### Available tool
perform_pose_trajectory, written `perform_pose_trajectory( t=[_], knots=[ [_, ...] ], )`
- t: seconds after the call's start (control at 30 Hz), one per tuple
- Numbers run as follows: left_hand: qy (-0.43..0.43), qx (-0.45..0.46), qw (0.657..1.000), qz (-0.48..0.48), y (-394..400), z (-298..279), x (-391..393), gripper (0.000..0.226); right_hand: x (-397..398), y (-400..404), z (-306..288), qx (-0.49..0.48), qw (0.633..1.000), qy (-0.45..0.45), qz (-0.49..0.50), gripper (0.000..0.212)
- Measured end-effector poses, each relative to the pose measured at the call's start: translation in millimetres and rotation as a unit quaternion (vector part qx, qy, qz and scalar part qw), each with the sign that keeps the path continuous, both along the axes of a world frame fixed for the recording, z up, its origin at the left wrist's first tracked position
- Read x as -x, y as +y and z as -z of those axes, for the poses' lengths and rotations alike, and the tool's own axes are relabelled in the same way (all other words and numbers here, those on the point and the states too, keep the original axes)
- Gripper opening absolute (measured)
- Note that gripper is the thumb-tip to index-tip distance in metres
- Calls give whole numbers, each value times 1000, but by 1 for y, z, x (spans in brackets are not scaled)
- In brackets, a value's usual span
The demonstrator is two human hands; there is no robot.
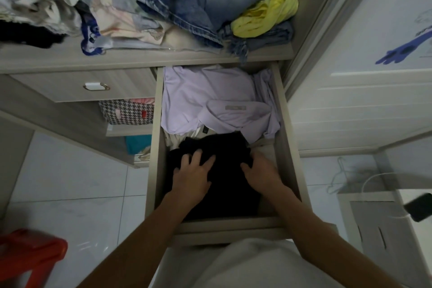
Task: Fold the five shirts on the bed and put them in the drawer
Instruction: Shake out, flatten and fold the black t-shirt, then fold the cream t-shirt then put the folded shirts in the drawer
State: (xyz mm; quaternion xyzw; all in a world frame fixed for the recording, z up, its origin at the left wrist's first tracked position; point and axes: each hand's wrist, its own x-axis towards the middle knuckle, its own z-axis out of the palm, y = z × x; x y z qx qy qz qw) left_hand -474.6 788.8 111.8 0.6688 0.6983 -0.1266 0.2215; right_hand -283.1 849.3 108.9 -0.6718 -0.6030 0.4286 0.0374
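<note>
An open drawer (286, 124) stands pulled out below me. A folded lilac shirt (210, 98) lies in its far half. A folded black shirt (224, 184) lies in the near half, partly over a pale garment (177, 139). My left hand (191, 173) presses flat on the black shirt's left part with fingers spread. My right hand (261, 170) rests on the black shirt's right edge, its fingertips curled into the fabric.
A shelf (140, 57) above the drawer holds jeans (187, 0), a yellow garment (268, 11) and several crumpled clothes. A shut drawer (93, 86) is to the left. A red stool (28, 255) stands bottom left. A phone (418, 207) lies on a white stand at right.
</note>
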Motion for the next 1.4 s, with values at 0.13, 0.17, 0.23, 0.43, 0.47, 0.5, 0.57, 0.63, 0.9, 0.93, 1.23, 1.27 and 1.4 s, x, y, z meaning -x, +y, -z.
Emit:
perform_pose_trajectory(
  t=[0.13,0.17,0.23,0.43,0.47,0.5,0.57,0.63,0.9,0.93,1.23,1.27,1.4],
  knots=[
    [-34,12,999,-24,5,-4,-3,73,2,0,5,14,1000,-24,-10,27],
    [-37,18,999,-30,7,-6,-5,71,1,-1,3,16,1000,-19,-5,26],
    [-59,12,997,-51,8,-11,-9,66,-1,-4,-4,13,1000,-1,18,28],
    [-403,-107,897,-145,12,-35,-46,37,-20,-37,-53,-116,968,146,168,18],
    [-446,-113,875,-151,12,-43,-57,34,-26,-46,-64,-145,949,188,205,16],
    [-486,-113,854,-150,11,-51,-69,32,-34,-57,-73,-169,927,229,243,18],
    [-553,-104,816,-132,6,-69,-94,32,-56,-83,-89,-205,881,283,320,18],
    [-597,-87,790,-107,-6,-82,-122,30,-82,-116,-100,-227,837,308,392,18],
    [-609,66,787,73,-117,-88,-267,26,-179,-324,-90,-289,661,259,642,18],
    [-608,92,783,96,-133,-86,-286,26,-188,-355,-85,-297,634,246,670,18],
    [-483,335,722,365,-296,-45,-440,24,-235,-546,-46,-298,346,149,877,16],
    [-451,368,712,393,-314,-37,-457,23,-239,-560,-42,-296,309,140,893,16],
    [-306,444,646,540,-382,-7,-521,26,-255,-606,-29,-279,147,95,944,16]
  ],
)
